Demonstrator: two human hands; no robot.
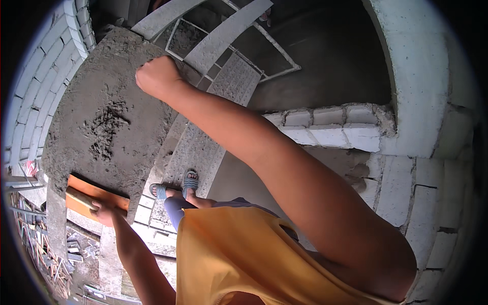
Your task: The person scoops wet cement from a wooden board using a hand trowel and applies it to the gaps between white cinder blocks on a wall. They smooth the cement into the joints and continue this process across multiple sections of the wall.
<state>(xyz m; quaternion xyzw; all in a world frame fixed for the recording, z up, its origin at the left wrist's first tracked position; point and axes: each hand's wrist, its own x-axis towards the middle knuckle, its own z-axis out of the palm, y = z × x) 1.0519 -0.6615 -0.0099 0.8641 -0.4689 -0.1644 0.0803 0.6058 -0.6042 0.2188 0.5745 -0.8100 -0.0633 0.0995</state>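
Observation:
My left hand (103, 213) is closed around the handle of an orange plastering float (104, 192). The float lies at the lower edge of a broad surface coated in grey mortar (76, 112). Rough, darker clumps of mortar (108, 129) stand out from the middle of that coat. Stretched out across the view, my right arm ends in a closed fist. This right hand (158, 77) appears over the upper right part of the coated surface. Its fingers are curled away from view, so anything inside them is hidden.
My sandalled feet (190, 181) stand by a pitted, mortar-stained plank (203, 147). Beyond it are further boards (226, 38) and a pale metal frame (277, 48). White block walls (325, 129) rise at right and far left. Scrap wood and rubble (46, 249) lie lower left.

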